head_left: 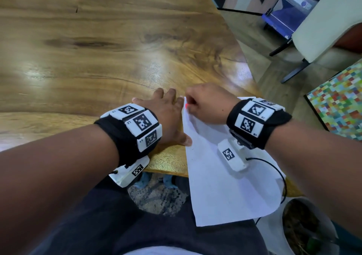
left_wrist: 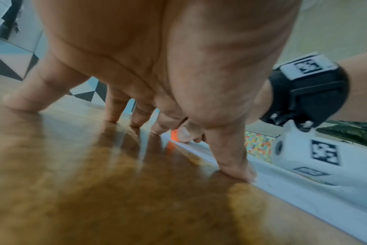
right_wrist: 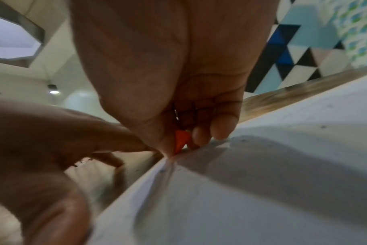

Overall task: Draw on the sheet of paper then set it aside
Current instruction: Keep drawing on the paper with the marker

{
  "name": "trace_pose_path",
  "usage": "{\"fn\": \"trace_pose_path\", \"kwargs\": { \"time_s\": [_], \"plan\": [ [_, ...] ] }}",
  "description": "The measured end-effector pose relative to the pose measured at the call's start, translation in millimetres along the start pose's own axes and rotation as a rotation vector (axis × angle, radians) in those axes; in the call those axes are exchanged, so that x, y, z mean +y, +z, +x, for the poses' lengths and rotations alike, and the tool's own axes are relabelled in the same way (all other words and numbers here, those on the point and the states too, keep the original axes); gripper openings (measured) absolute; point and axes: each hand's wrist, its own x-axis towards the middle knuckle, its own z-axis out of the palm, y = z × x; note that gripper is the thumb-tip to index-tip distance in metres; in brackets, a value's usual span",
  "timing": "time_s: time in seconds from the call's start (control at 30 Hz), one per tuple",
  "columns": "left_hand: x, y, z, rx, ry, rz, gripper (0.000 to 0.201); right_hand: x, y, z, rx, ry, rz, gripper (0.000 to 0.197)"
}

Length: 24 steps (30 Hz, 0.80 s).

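The white sheet of paper (head_left: 225, 180) runs near-to-far, overhanging the wooden table (head_left: 98, 59); the right hand (head_left: 207, 104) pinches an orange-tipped pen (head_left: 186, 105) at its far-left corner, the left hand (head_left: 166, 113) spread flat just beside.

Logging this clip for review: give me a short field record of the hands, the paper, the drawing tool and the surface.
surface: wooden table
paper: white sheet, overhanging the table's near edge
left hand: fingers spread, fingertips on the table, thumb at the sheet's left edge
right hand: curled round an orange-tipped drawing tool
tool tip: at the sheet's far left corner
marks on sheet: none clearly visible
stage: sheet not yet set aside
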Motion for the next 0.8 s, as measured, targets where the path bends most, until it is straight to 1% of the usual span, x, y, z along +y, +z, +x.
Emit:
{"fn": "trace_pose_path", "kwargs": {
  "time_s": [0.03, 0.07, 0.1, 0.17, 0.27, 0.3, 0.37, 0.5, 0.57, 0.73, 0.8],
  "plan": [
    [0, 0, 0, -0.001, 0.002, -0.004, 0.120, -4, 1, -3, -0.018, -0.068, -0.004, 0.009],
    [0, -1, 0, 0.001, 0.002, -0.006, 0.119, -6, 1, -5, -0.028, -0.105, -0.011, 0.011],
    [1, 0, 0, 0.002, 0.002, -0.003, 0.118, -5, 0, -4, -0.027, -0.111, -0.016, 0.012],
    [1, 0, 0, 0.004, -0.005, 0.009, 0.120, 1, -3, 4, 0.005, -0.059, -0.029, 0.012],
    [0, 2, 0, 0.014, -0.007, 0.015, 0.122, 12, -6, 17, 0.054, 0.092, -0.037, 0.011],
    [0, 1, 0, 0.013, -0.007, 0.013, 0.122, 13, -6, 19, 0.068, 0.105, -0.055, 0.012],
    [0, 1, 1, 0.005, -0.008, 0.009, 0.123, 10, -5, 16, 0.073, 0.075, -0.074, 0.012],
    [0, 1, 3, -0.002, -0.007, -0.001, 0.121, -5, 0, -6, 0.004, -0.099, 0.040, 0.013],
    [0, 1, 4, -0.003, -0.005, 0.002, 0.120, -8, 2, -10, 0.005, -0.109, 0.060, 0.013],
    [0, 4, 2, 0.034, -0.004, 0.016, 0.120, 13, -6, 9, 0.088, 0.141, 0.007, 0.012],
    [0, 6, 2, 0.065, -0.002, 0.013, 0.119, 20, -10, 12, 0.089, 0.197, 0.028, 0.013]
  ]
}}
